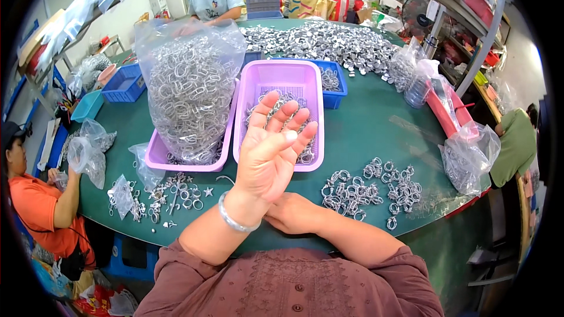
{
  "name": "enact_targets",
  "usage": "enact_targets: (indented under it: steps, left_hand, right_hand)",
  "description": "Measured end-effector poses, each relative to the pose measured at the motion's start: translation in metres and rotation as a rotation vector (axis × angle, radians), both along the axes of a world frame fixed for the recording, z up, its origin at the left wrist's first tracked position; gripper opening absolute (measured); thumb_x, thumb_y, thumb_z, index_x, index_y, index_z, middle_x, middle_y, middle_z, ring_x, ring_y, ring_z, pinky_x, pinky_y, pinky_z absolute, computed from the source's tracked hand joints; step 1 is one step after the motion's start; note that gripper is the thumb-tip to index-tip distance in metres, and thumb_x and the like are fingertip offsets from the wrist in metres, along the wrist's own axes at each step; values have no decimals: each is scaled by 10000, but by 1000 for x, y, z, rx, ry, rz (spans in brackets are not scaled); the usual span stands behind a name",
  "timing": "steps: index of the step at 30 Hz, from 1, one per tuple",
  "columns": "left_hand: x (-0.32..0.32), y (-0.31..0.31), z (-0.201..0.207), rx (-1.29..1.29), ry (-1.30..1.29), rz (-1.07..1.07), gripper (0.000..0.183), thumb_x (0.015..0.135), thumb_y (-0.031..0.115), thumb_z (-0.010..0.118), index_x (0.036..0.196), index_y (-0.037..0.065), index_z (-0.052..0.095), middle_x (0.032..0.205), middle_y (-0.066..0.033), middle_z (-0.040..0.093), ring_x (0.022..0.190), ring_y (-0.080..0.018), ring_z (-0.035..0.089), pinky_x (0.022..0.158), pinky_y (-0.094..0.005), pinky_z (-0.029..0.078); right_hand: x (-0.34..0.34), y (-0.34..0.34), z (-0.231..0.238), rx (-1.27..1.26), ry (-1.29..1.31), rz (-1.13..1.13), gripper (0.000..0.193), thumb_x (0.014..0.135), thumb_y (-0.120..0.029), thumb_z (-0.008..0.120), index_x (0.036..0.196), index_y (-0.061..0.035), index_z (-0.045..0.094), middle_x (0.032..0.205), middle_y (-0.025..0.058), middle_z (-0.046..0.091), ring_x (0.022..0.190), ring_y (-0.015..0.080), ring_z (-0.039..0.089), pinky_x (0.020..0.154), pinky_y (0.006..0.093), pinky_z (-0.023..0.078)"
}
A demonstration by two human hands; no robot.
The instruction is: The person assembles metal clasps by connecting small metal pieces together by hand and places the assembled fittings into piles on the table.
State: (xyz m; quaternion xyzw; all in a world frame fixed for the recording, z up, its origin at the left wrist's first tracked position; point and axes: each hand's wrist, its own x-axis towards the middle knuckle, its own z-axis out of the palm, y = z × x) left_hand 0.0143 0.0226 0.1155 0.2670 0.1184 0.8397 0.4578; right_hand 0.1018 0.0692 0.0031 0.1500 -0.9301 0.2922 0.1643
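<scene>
My left hand (271, 152) is raised in front of the purple basket (318, 111), palm toward me. Its fingers are apart and slightly bent, with nothing in them. A pale bangle (238, 214) circles that wrist. Low at the table edge, my right hand (291, 211) is curled closed, partly behind the left wrist. Whatever it may hold is hidden. Small metal rings fill part of the purple basket. Loose metal ring-shaped pieces (352, 194) lie in a cluster right of my right hand. Left of my left hand are more rings and star-shaped pieces (208, 191).
A big clear bag of metal rings (194, 100) stands in a second purple basket (154, 155). Blue bins (332, 101) and a wide heap of metal pieces (329, 44) lie beyond. Bagged parts (464, 161) rest at right. Other people sit around the green table (376, 135).
</scene>
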Motion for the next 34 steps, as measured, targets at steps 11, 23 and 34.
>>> enact_targets:
  steps: [11, 23, 34]
  left_hand:
    - [-1, 18, -10, -214, 28, 212, 649, 732, -119, 543, 1261, 108, 243, 1080, -89, 398, 973, -200, 485, 860, -299, 433]
    - [-9, 44, -11, -251, 75, 333, 540, 746, -85, 568, 1204, 57, 318, 1007, -106, 475, 910, -173, 518, 833, -263, 442]
    - [-20, 21, -19, -257, 218, 362, 621, 717, -100, 583, 1237, 61, 285, 1050, -98, 429, 912, -172, 504, 799, -269, 456]
  right_hand:
    - [4, -1, 7, -55, -8, 5, 141, 766, -103, 524, 878, -22, 497, 815, 142, 552, 765, 326, 555, 668, 404, 452]
    - [2, 0, 4, -10, 61, -9, 110, 783, -122, 519, 828, -22, 512, 792, 128, 551, 740, 307, 559, 659, 386, 456]
    - [5, -6, 1, -15, 46, 3, 102, 791, -135, 511, 797, -34, 507, 755, 124, 534, 711, 306, 544, 648, 388, 446]
